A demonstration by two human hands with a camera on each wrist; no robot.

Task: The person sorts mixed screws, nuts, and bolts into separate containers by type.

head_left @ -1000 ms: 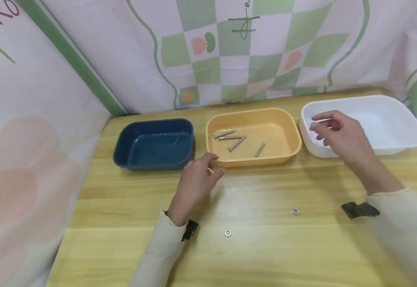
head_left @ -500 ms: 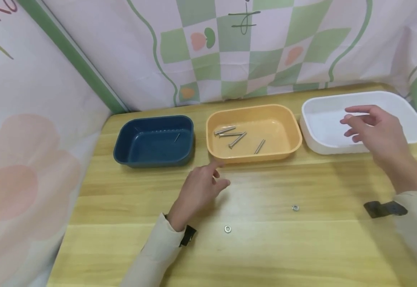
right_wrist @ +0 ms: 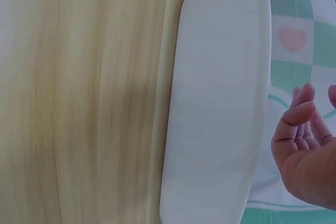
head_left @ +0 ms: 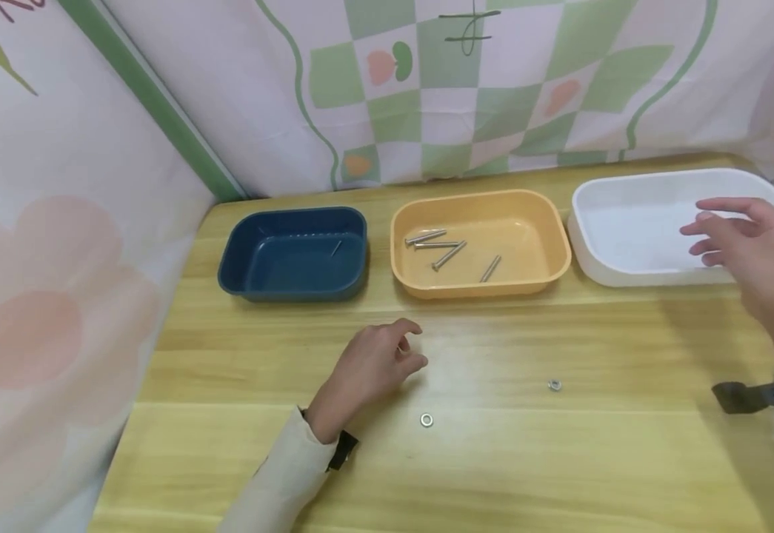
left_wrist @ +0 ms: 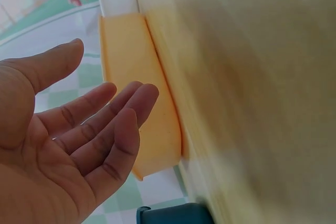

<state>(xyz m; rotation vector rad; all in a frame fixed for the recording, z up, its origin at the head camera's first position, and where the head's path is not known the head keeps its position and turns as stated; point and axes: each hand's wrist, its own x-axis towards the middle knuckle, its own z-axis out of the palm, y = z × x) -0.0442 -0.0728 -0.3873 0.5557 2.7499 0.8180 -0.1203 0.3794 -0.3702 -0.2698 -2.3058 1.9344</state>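
Observation:
My left hand (head_left: 376, 363) hovers above the table in front of the yellow tray (head_left: 486, 291), fingers loosely bent. Nothing lies in its palm in the left wrist view. Several metal bolts (head_left: 449, 255) rest inside that tray. Over the white tray (head_left: 653, 278) I hold my right hand (head_left: 766, 263), its fingers relaxed and apart from the tray. The right wrist view shows no object in this hand (right_wrist: 307, 153). A small metal ring (head_left: 426, 420) lies on the table near my left hand, and a small nut (head_left: 555, 385) lies farther right.
A dark blue tray (head_left: 293, 291) with one thin metal pin (head_left: 336, 248) stands left of the yellow one. The three trays form a row along the back of the wooden table (head_left: 240, 370). Printed cloth (head_left: 260, 96) hangs behind and at the left.
My right hand has moved right, from the white tray's left end across it. My left hand has drawn back toward me from the yellow tray's front rim. Trays and bolts stay put.

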